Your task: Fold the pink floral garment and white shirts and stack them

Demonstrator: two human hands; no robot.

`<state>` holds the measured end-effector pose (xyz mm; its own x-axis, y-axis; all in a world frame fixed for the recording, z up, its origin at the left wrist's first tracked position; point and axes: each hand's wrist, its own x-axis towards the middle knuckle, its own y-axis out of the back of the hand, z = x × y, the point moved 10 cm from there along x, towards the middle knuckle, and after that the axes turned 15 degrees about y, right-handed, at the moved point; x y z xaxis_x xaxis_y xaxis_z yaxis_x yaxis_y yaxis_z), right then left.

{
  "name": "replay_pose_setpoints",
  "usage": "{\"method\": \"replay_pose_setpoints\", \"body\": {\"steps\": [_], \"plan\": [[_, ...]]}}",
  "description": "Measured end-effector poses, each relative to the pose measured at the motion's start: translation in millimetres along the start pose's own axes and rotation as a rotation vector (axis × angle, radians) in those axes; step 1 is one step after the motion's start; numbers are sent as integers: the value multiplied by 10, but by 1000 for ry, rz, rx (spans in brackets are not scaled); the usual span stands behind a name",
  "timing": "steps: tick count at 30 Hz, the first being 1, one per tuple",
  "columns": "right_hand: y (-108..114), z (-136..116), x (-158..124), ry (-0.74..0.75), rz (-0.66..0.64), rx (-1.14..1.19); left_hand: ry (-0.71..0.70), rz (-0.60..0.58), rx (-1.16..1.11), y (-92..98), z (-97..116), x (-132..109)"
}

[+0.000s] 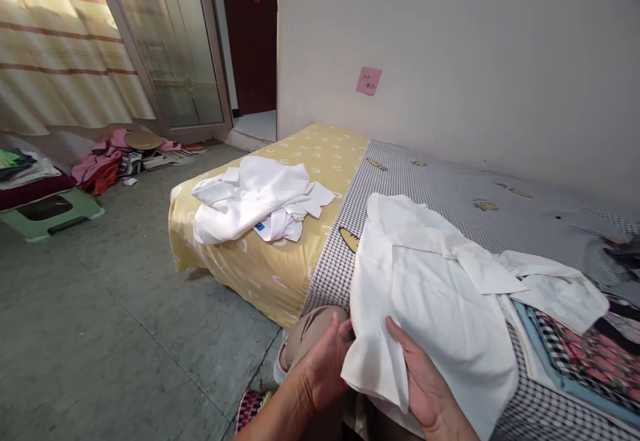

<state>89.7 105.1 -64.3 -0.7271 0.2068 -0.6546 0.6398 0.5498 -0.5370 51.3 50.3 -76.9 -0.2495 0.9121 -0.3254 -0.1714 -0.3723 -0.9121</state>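
1. Shirt (440, 301), white, spread over the checked sheet (430, 168) at the near right of the scene; its near end comes down between and beside the two hands.
2. Right hand (425, 381): pinching the shirt near its near end. Thumb laid on top of the cloth, pointing far and left; fingers hidden under the fold. Most of the shirt lies right of and beyond this grip.
3. Left hand (325, 364): just beside the shirt's left edge, level with the right hand. Thumb raised, apart from the fingers and off the cloth. Fingertips partly hidden at the edge; cannot tell whether they pinch anything.
4. Loose flap of the shirt fills the gap between the hands, its lower corners hanging toward the near side.
5. Far end of the shirt points toward the wall (475, 61). One sleeve (560, 288) reaches right, lying partly over folded clothes (600, 354), patterned and blue.
6. Second shirt (265, 194), also white, crumpled on the yellow sheet (340, 138), far left of the grip and well apart from both hands. Buttons and a small blue patch visible.
7. Knee (320, 334) in tan cloth just beyond the left hand, against the sheet's near edge.
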Motion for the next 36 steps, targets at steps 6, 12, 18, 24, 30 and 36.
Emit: {"method": "replay_pose_setpoints", "body": {"steps": [6,12,18,24,30,36], "plan": [[128,-78,27,304,6,-106,-39,49,83,-46,-61,-346],[123,73,-33,294,-38,-139,-118,351,208,370,-60,-361],[78,118,-113,289,-135,-137,-186,635,434,684,93,-514],[135,259,-148,283,-184,-148,-276,851,567,659,248,-769],[271,445,-95,221,-170,-205,-289,969,750,548,347,-870],[216,338,-107,259,-127,-213,-378,1137,1049,432,406,-1125]]}}
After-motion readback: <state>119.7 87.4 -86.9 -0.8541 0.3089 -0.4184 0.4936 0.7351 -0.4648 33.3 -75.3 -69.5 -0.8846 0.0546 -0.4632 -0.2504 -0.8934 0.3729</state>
